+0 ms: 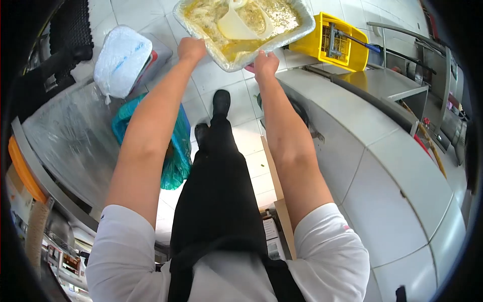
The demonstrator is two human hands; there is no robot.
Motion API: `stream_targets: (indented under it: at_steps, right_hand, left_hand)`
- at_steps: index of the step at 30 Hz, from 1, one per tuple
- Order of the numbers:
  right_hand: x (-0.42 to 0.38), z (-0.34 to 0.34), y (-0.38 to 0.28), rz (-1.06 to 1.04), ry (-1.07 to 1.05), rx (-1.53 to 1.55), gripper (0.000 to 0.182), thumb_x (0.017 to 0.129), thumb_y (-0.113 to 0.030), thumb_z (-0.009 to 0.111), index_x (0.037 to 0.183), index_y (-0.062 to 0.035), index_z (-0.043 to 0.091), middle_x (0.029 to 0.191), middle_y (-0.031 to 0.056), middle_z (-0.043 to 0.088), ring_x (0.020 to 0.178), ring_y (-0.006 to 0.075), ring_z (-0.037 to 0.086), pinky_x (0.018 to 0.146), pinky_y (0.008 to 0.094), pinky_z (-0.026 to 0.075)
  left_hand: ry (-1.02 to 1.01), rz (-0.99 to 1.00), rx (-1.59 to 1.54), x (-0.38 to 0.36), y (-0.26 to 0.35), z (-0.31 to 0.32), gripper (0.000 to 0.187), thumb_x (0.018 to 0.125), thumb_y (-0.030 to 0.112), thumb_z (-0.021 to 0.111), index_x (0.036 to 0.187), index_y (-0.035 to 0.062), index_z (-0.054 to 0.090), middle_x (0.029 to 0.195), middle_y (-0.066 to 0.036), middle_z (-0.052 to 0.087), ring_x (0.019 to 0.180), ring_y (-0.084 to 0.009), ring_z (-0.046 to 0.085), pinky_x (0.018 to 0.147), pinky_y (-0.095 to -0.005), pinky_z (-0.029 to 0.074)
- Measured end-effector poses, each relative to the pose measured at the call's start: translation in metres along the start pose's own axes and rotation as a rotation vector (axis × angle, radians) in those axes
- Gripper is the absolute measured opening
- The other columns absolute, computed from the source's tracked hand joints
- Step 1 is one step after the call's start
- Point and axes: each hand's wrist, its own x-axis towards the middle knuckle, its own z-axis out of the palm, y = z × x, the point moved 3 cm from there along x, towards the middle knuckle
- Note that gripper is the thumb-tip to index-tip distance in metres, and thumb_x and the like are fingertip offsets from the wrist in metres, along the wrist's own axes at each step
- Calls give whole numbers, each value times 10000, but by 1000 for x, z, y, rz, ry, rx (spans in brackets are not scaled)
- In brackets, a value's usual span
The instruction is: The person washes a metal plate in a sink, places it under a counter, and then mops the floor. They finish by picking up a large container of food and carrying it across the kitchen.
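Both arms reach out toward a large tub (221, 59) lined with clear plastic at the top of the view. It holds a yellowish liquid with pale pieces, and a cream-coloured plastic scoop (241, 26) lies in it. My left hand (192, 49) is closed on the tub's near left rim. Around the rim's near right corner, my right hand (265, 64) is closed as well. The fingertips under the rim are mostly hidden.
A yellow mop bucket (327, 43) stands right of the tub. To the left are a white plastic-wrapped container (122, 61), a teal bag (176, 166) and a plastic-covered surface (70, 136). A tiled ledge (372, 126) runs along the right.
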Motion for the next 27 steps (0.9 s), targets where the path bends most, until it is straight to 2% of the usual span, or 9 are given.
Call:
stream_targets:
  at_steps: [1, 4, 6, 8, 11, 15, 21, 25, 27]
  right_hand:
    - [5, 6, -5, 15, 6, 24, 214, 942, -85, 495, 1105, 51, 522, 974, 212, 633, 769, 322, 675, 510, 422, 605]
    - [22, 11, -9, -111, -12, -15, 227, 923, -137, 540, 1062, 42, 551, 898, 205, 643, 717, 317, 674, 497, 411, 593]
    - [39, 21, -10, -125, 78, -125, 260, 907, -173, 566, 1047, 47, 570, 866, 206, 645, 654, 309, 669, 467, 397, 580]
    - [81, 28, 20, -267, 129, -139, 260, 922, -157, 543, 1055, 63, 576, 861, 201, 646, 612, 300, 666, 435, 380, 574]
    - [39, 42, -54, 17, 65, -5, 263, 967, -151, 494, 1030, 100, 541, 923, 209, 631, 672, 296, 673, 493, 385, 608]
    - [65, 53, -67, 67, 124, 10, 236, 942, -134, 513, 975, 85, 595, 861, 204, 641, 632, 290, 670, 451, 371, 589]
    - [112, 67, -90, 35, 144, -50, 244, 948, -142, 502, 962, 88, 586, 880, 192, 624, 696, 284, 660, 513, 403, 601]
    - [119, 80, -131, 130, 141, 18, 269, 969, -166, 477, 1001, 87, 564, 906, 188, 606, 719, 285, 655, 577, 413, 614]
    - [125, 82, -138, 159, 154, 30, 283, 974, -175, 473, 1017, 94, 551, 884, 186, 599, 707, 282, 652, 581, 412, 614]
  left_hand:
    - [-13, -65, -129, 0, 10, -8, 270, 780, 237, 579, 858, 16, 712, 934, -172, 700, 871, -329, 677, 776, -413, 518]
    - [-90, 482, 807, 33, 30, -15, 222, 740, 243, 627, 854, 78, 723, 883, -137, 707, 821, -308, 683, 730, -426, 522]
    - [10, 605, 918, 42, 46, -24, 188, 707, 243, 682, 835, 111, 722, 846, -116, 704, 797, -280, 684, 710, -423, 529]
    - [-21, 555, 943, 46, 68, -35, 198, 723, 254, 685, 860, 116, 723, 863, -118, 705, 791, -273, 682, 724, -419, 526]
    - [13, 519, 733, 80, 63, -33, 189, 773, 227, 668, 841, 54, 702, 800, -134, 694, 764, -289, 674, 732, -415, 521]
    - [-43, 62, 82, 95, 87, -45, 243, 831, 228, 625, 836, -8, 683, 779, -154, 685, 762, -283, 672, 724, -408, 517]
    - [10, 284, 301, 143, 116, -42, 341, 882, 261, 524, 792, -14, 704, 838, -216, 680, 859, -372, 650, 814, -439, 495]
    - [-8, 110, 177, 159, 160, -58, 320, 875, 260, 549, 825, -14, 705, 926, -236, 668, 873, -402, 639, 813, -457, 494]
    - [38, 217, 298, 172, 176, -64, 323, 878, 264, 547, 830, -14, 705, 916, -234, 670, 867, -399, 640, 810, -456, 496]
